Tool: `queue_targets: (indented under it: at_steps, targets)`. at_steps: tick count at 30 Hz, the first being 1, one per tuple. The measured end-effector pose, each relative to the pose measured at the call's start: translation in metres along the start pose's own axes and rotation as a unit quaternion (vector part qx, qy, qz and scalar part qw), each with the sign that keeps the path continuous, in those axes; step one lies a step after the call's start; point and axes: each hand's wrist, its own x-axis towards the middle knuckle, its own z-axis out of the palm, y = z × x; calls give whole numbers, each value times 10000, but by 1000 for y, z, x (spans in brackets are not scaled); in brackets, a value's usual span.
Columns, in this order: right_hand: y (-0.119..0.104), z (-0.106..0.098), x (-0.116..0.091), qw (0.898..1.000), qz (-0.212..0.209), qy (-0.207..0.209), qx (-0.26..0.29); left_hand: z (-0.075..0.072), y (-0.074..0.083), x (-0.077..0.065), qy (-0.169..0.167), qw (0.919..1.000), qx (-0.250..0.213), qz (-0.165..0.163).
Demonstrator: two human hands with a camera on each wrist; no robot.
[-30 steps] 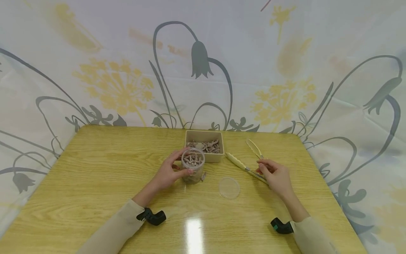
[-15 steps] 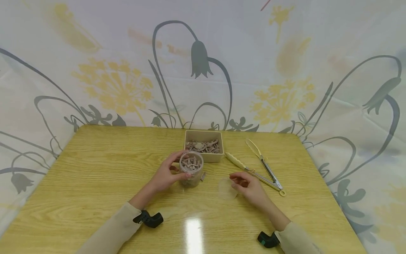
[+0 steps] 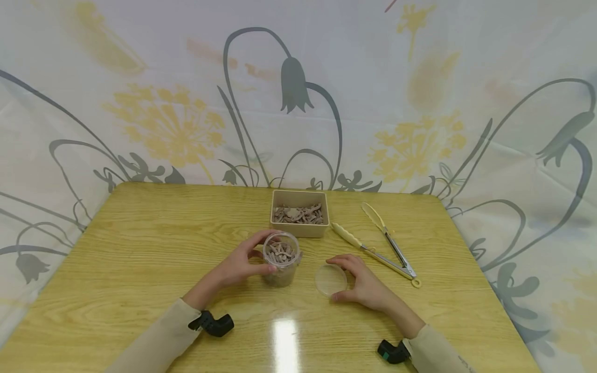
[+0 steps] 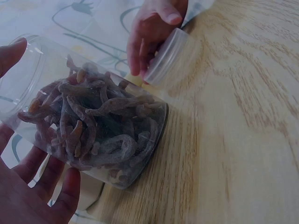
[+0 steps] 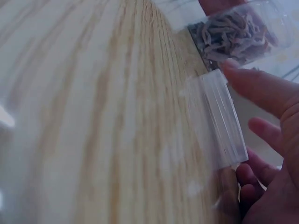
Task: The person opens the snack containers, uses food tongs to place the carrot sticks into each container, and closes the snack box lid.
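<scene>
My left hand (image 3: 240,264) holds a clear plastic jar (image 4: 88,116) around its side, thumb near and fingers on the far side. Brownish, powdery dried strips (image 3: 282,252) partly fill the jar, whose top is uncovered. To its right, my right hand (image 3: 361,284) grips a round translucent lid (image 3: 331,280) by its edge, thumb at the near side and fingers at the far side. The right wrist view shows the lid (image 5: 224,119) at the table surface between thumb and fingers. Behind the jar stands a beige rectangular box (image 3: 300,230) with more strips.
Yellow-tipped metal tongs (image 3: 394,248) lie spread on the wooden table (image 3: 163,233), right of the box and beyond my right hand. A loose strip (image 3: 299,256) shows at the jar's right side. A flower-patterned cloth (image 3: 298,103) hangs behind the table.
My right hand has left the tongs, moved left to the lid and taken hold of it; the lid has shifted slightly left. My left hand has brought the jar nearer, away from the box.
</scene>
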Motion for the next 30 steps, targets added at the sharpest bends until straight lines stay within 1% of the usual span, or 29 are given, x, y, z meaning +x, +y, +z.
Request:
queue_targets:
  at_steps: [5,9,12,17,21,24,30]
  targets:
    - [0,1,1,9999,32,-149,2,2,0,0,-161,9998,-23,98]
    - [1,3,2,9999,-21,-115,-74,5,1,2,-272,9995,-25,181]
    - [1,4,2,9999,-57,-50,-123,8,2,2,-312,9994,-34,127]
    - [-1,3,0,10000,32,-25,5,12,4,2,-323,9995,40,-28]
    - [-4,-3,0,9995,182,5,251,13,4,4,-366,9992,57,-131]
    - [-8,-9,4,9989,297,14,368,13,3,5,-389,9992,24,-134]
    - [-25,-25,15,9996,56,120,265,11,1,7,-404,9991,94,-99]
